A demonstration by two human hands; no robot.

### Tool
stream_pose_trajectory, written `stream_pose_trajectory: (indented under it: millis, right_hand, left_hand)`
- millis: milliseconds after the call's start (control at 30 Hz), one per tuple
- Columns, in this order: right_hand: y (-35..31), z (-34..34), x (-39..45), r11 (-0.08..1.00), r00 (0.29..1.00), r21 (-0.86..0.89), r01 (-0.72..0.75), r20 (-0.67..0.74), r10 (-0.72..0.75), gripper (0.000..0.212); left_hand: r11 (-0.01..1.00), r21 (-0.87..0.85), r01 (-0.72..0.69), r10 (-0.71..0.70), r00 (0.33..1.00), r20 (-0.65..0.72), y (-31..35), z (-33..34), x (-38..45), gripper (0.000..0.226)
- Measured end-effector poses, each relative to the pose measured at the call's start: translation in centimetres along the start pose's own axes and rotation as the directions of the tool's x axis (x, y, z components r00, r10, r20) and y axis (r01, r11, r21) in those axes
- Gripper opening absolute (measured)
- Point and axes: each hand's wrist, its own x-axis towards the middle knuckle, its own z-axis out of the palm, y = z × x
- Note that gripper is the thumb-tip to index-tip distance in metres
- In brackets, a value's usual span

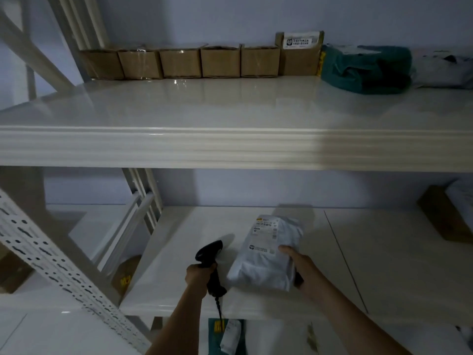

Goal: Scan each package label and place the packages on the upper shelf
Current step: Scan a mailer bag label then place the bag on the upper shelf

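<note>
Head | left hand point(199, 275) grips scanner point(208, 254) | right hand point(300, 268) holds white package point(266, 254)

- The scanner point(208, 254) in my left hand point(199, 274) is black.
- The package point(266, 254) in my right hand point(299, 267) is pale grey, its labels white with dark print.
- Brown cardboard boxes point(220, 61) line the glossy cream upper shelf point(204, 111).
- A teal bag point(366, 69) sits beside them.

Two bare forearms and hands point(300, 271), no sleeves visible

dim room, pale wall point(230, 19), cream shelving upright point(64, 272), seemingly metal
</note>
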Motion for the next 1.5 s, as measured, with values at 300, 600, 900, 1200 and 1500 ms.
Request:
stream_pose_trajectory:
  millis: [300, 600, 900, 1200, 1500]
  right_hand:
    - [-2.7, -1.0, -1.0, 0.994, 0.993, 0.065, 0.093, -0.084, -0.088, 0.068]
    - [-7.4, -4.3, -4.2, 0.986, 0.972, 0.137, 0.095, 0.199, -0.121, 0.041]
    - [-8.7, -6.5, -11.2, 0.917, 0.905, -0.031, 0.398, -0.152, -0.398, 0.064]
    - [-9.3, -10.8, -24.3, 0.865, 0.828, -0.010, 0.502, -0.281, -0.485, 0.049]
    - [-12.8, -14.9, -36.4, 0.860, 0.794, -0.063, 0.506, -0.356, -0.493, 0.049]
  left_hand:
    - [0.963, 0.268, -0.016, 0.087, 0.964, -0.253, 3.1, 2.0, -3.2, 0.048]
    - [0.907, -0.371, -0.201, 0.371, 0.800, 0.472, 8.6, 11.0, -12.7, 0.043]
    - [0.858, -0.510, -0.061, 0.318, 0.842, 0.435, 9.6, 14.5, -21.9, 0.038]
    - [0.855, -0.513, -0.076, 0.384, 0.758, 0.528, 9.1, 14.9, -33.7, 0.035]
    - [0.880, -0.354, -0.315, 0.462, 0.741, 0.487, 10.9, 14.3, -45.5, 0.036]
